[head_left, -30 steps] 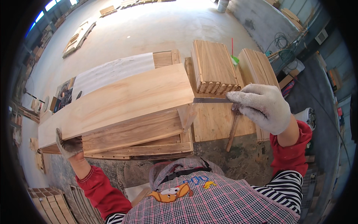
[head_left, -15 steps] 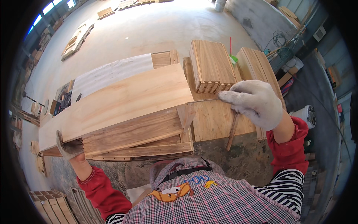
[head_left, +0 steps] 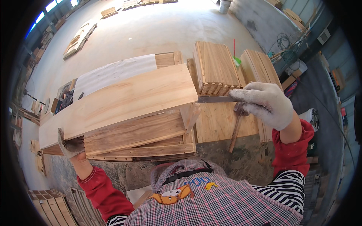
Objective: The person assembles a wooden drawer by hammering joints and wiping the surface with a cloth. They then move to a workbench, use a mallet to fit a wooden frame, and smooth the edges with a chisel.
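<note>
A long pale wooden drawer box (head_left: 124, 101) lies tilted on its side across the workbench. At its left end my left hand (head_left: 71, 145), in a soiled glove, grips the lower edge of the panel, thumb up outside and fingers tucked underneath, partly hidden. My right hand (head_left: 266, 103), in a white glove, pinches the end of a thin grey metal strip (head_left: 215, 99), perhaps a blade. The strip's other end meets the box's right end. Below my right hand lies a hammer-like tool (head_left: 236, 130) with a wooden handle, its head partly covered by the glove.
Beyond the strip stands a stack of grooved wooden boards (head_left: 217, 66), with more stacked boards (head_left: 260, 67) to its right. A green object (head_left: 236, 61) with a red stick sits between them. White sheeting (head_left: 117, 73) lies behind the box. A white bucket (head_left: 311, 118) stands right.
My right hand has shifted slightly right, and the metal strip has turned so that more of its flat face shows. My left hand keeps its grip on the drawer box.
</note>
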`<state>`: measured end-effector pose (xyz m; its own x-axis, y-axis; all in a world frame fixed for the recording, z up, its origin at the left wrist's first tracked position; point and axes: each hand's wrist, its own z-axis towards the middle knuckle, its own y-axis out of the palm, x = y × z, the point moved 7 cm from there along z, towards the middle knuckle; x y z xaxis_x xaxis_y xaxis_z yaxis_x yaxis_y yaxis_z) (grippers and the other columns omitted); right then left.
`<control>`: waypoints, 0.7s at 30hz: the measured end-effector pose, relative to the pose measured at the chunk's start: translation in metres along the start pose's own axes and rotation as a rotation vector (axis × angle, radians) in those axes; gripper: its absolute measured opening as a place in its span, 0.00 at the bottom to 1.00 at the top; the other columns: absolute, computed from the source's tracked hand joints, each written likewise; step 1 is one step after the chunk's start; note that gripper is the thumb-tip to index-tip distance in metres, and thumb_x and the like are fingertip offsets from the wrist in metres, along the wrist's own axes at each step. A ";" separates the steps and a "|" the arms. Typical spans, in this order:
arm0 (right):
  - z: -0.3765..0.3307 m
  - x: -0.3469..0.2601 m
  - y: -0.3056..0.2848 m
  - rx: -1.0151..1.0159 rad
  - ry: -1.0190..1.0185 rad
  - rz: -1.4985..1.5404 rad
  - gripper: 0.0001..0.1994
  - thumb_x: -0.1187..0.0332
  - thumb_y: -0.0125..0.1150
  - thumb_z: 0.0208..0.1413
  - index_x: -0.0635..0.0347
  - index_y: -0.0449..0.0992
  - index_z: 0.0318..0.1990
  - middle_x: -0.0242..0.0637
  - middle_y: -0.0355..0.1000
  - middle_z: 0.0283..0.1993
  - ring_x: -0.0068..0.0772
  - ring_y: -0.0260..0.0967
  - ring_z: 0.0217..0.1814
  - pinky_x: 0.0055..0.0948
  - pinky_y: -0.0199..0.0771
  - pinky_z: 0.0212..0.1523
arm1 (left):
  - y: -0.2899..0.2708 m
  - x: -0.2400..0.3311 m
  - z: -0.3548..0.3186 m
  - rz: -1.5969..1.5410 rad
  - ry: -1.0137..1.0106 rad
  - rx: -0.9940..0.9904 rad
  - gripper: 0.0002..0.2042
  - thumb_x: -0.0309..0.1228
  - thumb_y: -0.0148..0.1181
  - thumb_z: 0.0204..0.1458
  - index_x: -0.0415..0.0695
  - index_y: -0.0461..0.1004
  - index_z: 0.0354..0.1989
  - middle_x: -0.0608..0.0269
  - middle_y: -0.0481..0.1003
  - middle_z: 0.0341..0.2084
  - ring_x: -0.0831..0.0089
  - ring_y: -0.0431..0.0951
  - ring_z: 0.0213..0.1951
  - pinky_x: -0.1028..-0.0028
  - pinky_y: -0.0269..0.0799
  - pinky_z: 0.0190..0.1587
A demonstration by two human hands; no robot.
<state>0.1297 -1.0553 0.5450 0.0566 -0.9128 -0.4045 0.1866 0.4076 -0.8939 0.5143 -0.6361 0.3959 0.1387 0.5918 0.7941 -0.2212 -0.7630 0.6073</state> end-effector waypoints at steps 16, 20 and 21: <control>0.000 -0.002 0.007 0.034 -0.002 0.071 0.20 0.74 0.57 0.50 0.62 0.74 0.53 0.44 0.73 0.30 0.39 0.72 0.28 0.29 0.71 0.31 | -0.009 0.002 0.005 -0.023 0.004 -0.109 0.20 0.43 0.49 0.59 0.43 0.68 0.55 0.56 0.72 0.51 0.61 0.73 0.51 0.60 0.71 0.51; -0.002 -0.006 0.001 0.143 -0.046 -0.001 0.19 0.74 0.57 0.49 0.60 0.76 0.51 0.43 0.73 0.29 0.38 0.71 0.26 0.29 0.71 0.29 | 0.002 0.001 0.000 0.018 0.033 -0.054 0.17 0.43 0.51 0.58 0.45 0.71 0.49 0.59 0.75 0.46 0.64 0.76 0.45 0.65 0.73 0.44; -0.003 -0.005 0.004 0.147 -0.038 -0.007 0.19 0.74 0.57 0.49 0.59 0.76 0.51 0.42 0.72 0.28 0.38 0.71 0.26 0.29 0.71 0.28 | 0.001 0.001 0.001 0.027 0.026 -0.062 0.18 0.43 0.50 0.58 0.45 0.71 0.49 0.59 0.75 0.46 0.64 0.76 0.45 0.65 0.73 0.44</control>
<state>0.1274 -1.0497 0.5432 0.0916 -0.9169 -0.3884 0.3283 0.3960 -0.8576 0.5147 -0.6364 0.3971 0.1074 0.5786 0.8085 -0.2841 -0.7614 0.5826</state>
